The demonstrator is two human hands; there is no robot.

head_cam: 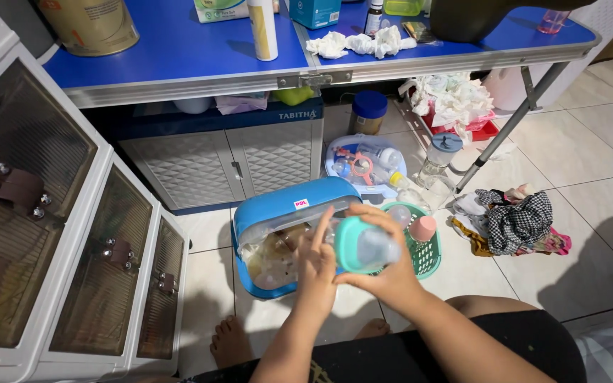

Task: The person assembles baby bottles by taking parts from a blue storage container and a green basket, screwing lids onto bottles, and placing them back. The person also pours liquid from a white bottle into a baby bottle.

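I hold a baby bottle with a teal collar and a clear cap, level in front of me. My right hand grips its body from below and behind. My left hand rests against the teal collar with the index finger raised. Under the hands on the floor stands a blue box with a clear window and bottle parts inside. A green basket with a pink-topped bottle sits just to its right.
A blue folding table with tins, a tube and tissues spans the top. Under it are a grey cabinet, a tray of bottle parts, a jar and a red basket. White drawers stand left. Crumpled clothes lie right.
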